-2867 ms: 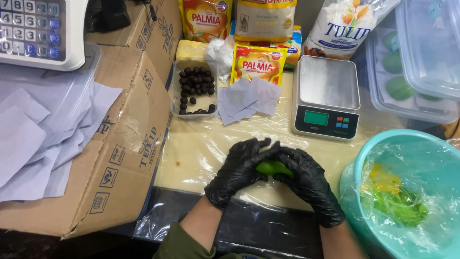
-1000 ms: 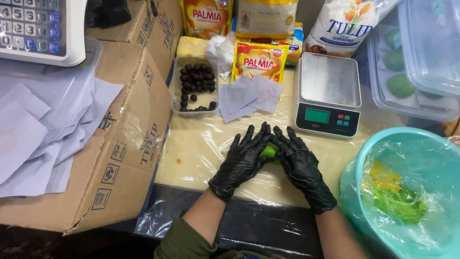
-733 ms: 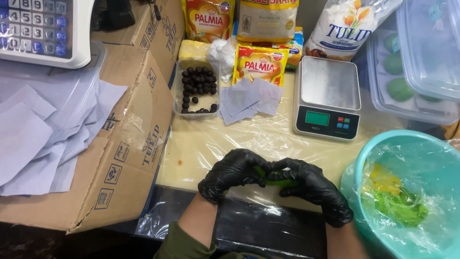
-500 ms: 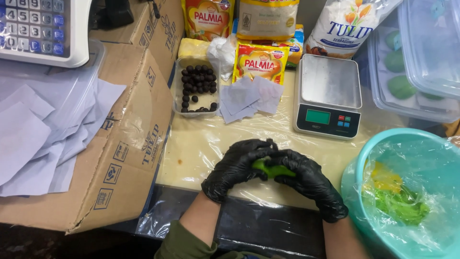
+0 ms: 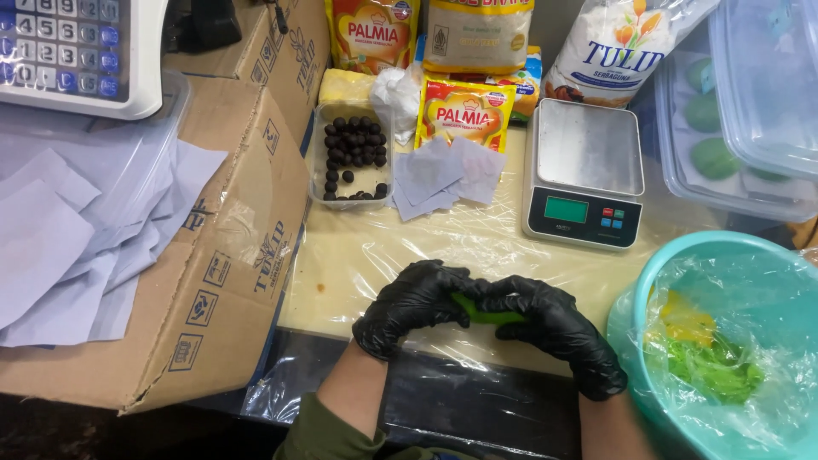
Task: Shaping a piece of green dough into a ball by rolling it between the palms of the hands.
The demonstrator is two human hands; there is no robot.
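Dough point(image 5: 481, 312), a small green lump, sits pinched between both gloved hands just above the plastic-covered bench point(image 5: 358, 255). The left hand point(image 5: 413, 302) curls around one end and the right hand point(image 5: 558, 328) clasps the other, fingers closed on it as if to shape it. A scale point(image 5: 584, 175) stands just behind, near enough for weighing. A teal bowl point(image 5: 648, 281) lined with plastic holds more green dough at the right. A tub point(image 5: 317, 162) of dark balls lies further back, beside grey paper squares point(image 5: 443, 175).
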